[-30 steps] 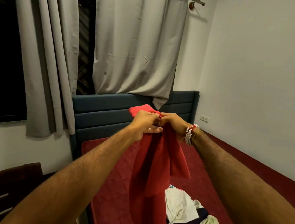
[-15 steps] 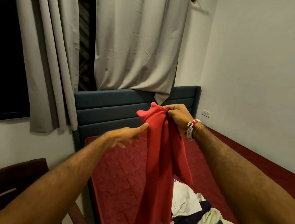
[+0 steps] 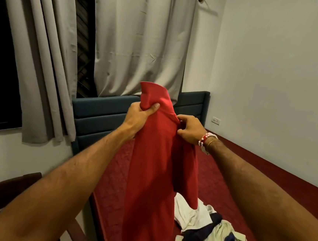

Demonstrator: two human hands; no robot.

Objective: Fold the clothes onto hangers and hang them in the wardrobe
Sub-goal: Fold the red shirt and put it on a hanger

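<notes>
A: Where's the red garment [image 3: 154, 168]?
B: Hanging over the bed [image 3: 225, 184], with the left hand [image 3: 138, 116] clenched round its top at 12 o'clock and the right hand [image 3: 189, 130] pinching its edge at 1.
A: Risks?
B: I'd say a slack pinch drops it onto the pile [image 3: 208, 230] at 5 o'clock, and the bunched top could fold crooked.
A: Writing?
B: None readable.

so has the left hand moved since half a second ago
Yes: the left hand has risen against the headboard, toward its top edge, and now grips the red garment.
</notes>
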